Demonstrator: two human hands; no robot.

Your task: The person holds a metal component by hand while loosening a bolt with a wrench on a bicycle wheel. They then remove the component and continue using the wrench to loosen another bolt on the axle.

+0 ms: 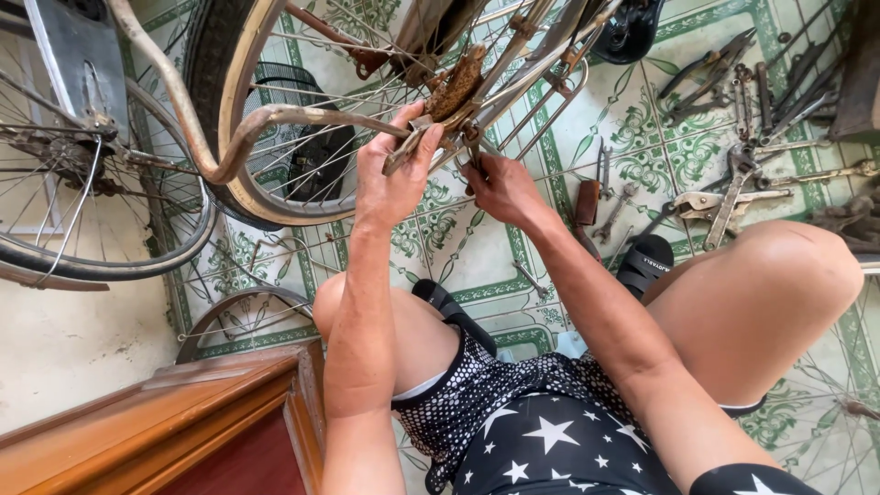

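The left hand has its grip closed around a wrench set against the rusty hub of the upturned bicycle wheel, thumb and fingers wrapped over the handle. The right hand sits just beside it below the hub, fingers pinched on a small part there that is too hidden to make out. Pliers and wrenches lie scattered on the patterned tile floor to the right.

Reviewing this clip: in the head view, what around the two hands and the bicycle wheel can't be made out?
- What the right hand grips: its own fingers cover it.
- Tool under the left hand: only its tip shows past the palm.
- Rusty hub: spokes and frame tubes cross it.
- Tools on the tiled floor: small, overlapping, cut by the right edge.
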